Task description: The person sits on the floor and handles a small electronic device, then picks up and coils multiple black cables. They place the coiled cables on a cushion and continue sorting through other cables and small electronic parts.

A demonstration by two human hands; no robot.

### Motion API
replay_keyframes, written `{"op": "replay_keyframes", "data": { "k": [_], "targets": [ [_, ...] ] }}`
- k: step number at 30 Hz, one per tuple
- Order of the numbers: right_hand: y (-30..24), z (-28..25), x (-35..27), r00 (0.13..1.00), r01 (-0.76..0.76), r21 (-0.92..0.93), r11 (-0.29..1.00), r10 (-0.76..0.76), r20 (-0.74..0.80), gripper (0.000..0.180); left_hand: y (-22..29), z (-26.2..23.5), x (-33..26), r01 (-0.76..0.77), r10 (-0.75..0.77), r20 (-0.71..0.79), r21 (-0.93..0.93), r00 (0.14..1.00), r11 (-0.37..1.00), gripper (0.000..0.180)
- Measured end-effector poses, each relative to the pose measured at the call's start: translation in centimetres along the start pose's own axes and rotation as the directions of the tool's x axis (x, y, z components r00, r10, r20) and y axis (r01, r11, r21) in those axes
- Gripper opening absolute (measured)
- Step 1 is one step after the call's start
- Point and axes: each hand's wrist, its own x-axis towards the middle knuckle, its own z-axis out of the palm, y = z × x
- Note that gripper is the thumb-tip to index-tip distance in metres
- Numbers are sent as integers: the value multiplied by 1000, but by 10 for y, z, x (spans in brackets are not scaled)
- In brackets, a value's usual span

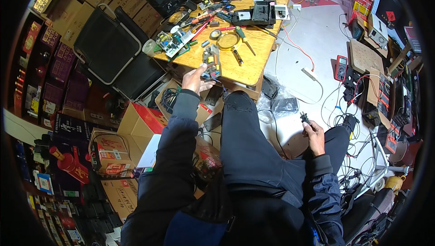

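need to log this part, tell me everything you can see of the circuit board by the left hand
The circuit board is a small, longish board crowded with components: a yellowish transformer-like block near the middle and bluish parts at its near end. It lies flat on the wooden table, close to the near edge. The left hand reaches up to its near end, fingertips at or on it; actual grip cannot be told. Finer detail is too small to make out.

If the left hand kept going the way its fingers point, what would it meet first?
The left hand already reaches the small circuit board at the wooden table edge; that board comes first, though whether they touch is unclear.
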Motion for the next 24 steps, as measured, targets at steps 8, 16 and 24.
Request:
{"op": "replay_keyframes", "data": {
  "k": [8,16,24],
  "targets": [
    [-9,4,1,1000,19,10,1000,-19,10,23,4,11,-28,-65,275,324,-534,905,843,47],
    [-7,1,-1,999,32,7,999,-32,-29,28,28,70,-30,319,482,603,-774,635,547,55],
    [0,-13,9,954,141,114,983,-104,-282,26,45,138,-38,433,451,691,-714,565,551,50]
  ]
}}
